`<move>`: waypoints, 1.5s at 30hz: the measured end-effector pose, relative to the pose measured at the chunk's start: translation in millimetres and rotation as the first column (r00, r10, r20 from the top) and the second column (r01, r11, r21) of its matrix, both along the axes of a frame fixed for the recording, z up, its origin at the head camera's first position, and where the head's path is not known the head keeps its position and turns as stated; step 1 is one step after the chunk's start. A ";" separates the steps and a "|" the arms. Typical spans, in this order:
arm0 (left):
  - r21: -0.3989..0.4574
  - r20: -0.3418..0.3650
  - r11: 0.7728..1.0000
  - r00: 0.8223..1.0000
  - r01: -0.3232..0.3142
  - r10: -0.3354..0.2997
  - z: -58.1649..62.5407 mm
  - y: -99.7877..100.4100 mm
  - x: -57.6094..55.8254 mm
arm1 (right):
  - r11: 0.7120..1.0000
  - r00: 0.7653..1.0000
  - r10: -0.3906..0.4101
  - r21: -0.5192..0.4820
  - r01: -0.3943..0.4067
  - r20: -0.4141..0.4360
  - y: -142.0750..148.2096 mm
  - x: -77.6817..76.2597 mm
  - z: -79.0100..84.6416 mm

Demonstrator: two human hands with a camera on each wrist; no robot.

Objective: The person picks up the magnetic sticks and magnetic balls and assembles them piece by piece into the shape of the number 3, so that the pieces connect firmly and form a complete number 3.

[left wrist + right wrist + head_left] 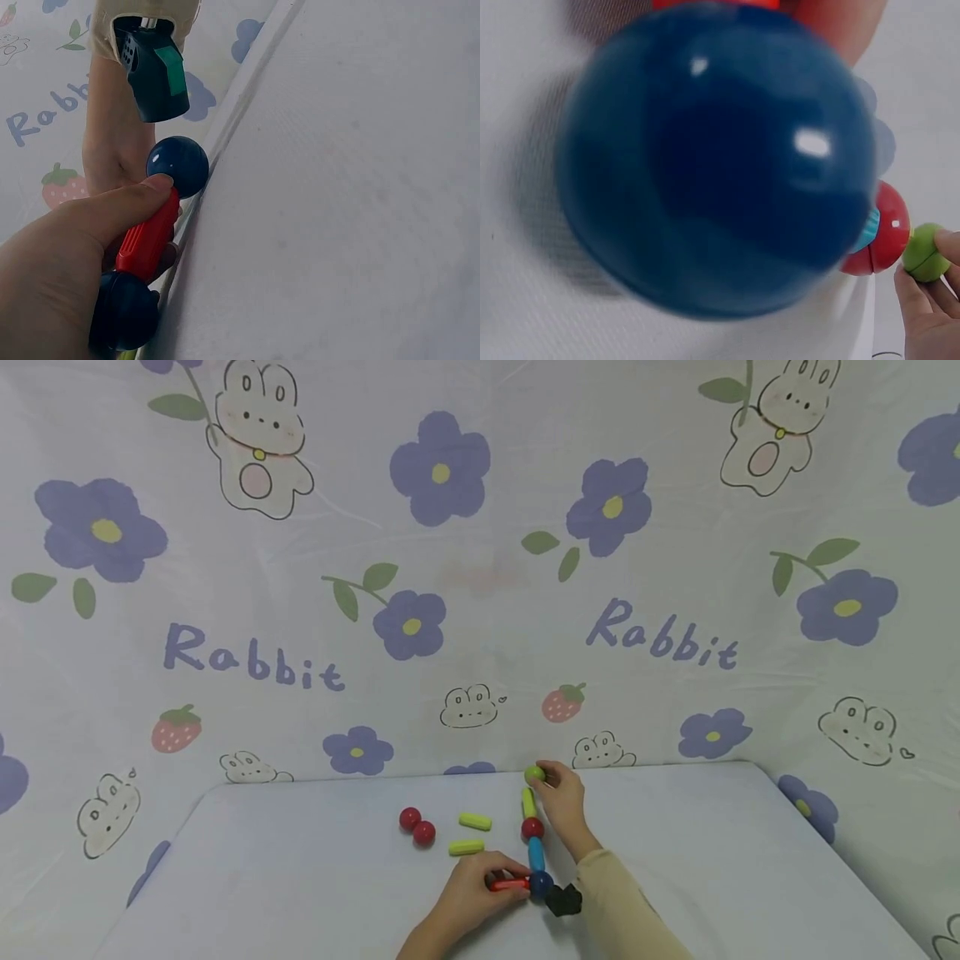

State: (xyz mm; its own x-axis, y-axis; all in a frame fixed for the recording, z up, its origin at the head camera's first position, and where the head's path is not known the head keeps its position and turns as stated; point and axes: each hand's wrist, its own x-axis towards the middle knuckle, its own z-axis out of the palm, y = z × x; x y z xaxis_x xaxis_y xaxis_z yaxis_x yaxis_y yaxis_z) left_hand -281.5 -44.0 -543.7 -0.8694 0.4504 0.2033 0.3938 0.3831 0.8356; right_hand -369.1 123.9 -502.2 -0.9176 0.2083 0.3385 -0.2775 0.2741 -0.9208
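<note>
My left hand [472, 893] grips a red rod [510, 884] that meets a dark blue ball [541, 884]. In the left wrist view another dark blue ball [124, 311] sits at the rod's lower end, partly behind the hand. From the first blue ball a light blue rod [536, 854] runs to a red ball [532, 828], then a yellow-green rod [528, 803]. At that rod's far end, my right hand [566, 802] pinches a green ball [534, 774] between thumb and fingers. Whether rod and green ball touch cannot be told.
Left of the chain lie two yellow-green rods [475, 821] and two red balls [410, 818] on the white table [300, 877]. A black wrist camera [564, 900] hangs under the right sleeve, near the blue ball. Patterned cloth [502, 635] stands behind the table's back edge.
</note>
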 end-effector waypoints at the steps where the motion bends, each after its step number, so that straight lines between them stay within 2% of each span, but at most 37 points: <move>1: -0.001 -0.002 1.000 1.000 -0.002 0.002 -0.1 -0.1 0.1 | 1.000 1.000 0.000 0.000 0.000 0.009 -0.2 -0.3 -0.2; 9: -0.002 0.011 1.000 1.000 -0.002 0.002 0.0 -0.3 0.9 | 1.000 0.999 -0.003 0.018 0.002 0.043 -3.4 -2.1 -0.8; 16: 0.005 -0.027 1.000 1.000 0.006 -0.006 0.9 -0.2 0.9 | 0.999 0.997 0.006 0.034 -0.008 0.080 -4.0 -5.0 -0.3; 26: -0.005 -0.011 1.000 1.000 -0.001 0.001 2.0 -0.3 1.8 | 0.999 0.993 0.028 0.035 -0.032 0.111 -5.0 -6.8 -3.3; 38: 0.005 -0.056 1.000 0.998 0.008 -0.007 -0.3 -0.5 -0.3 | 0.995 0.986 0.052 0.075 -0.064 0.157 -2.8 -7.1 -3.0; 45: 0.000 -0.006 1.000 1.000 0.002 -0.002 1.5 0.5 1.7 | 0.988 0.980 0.088 0.108 -0.108 0.176 -0.5 -6.8 -9.2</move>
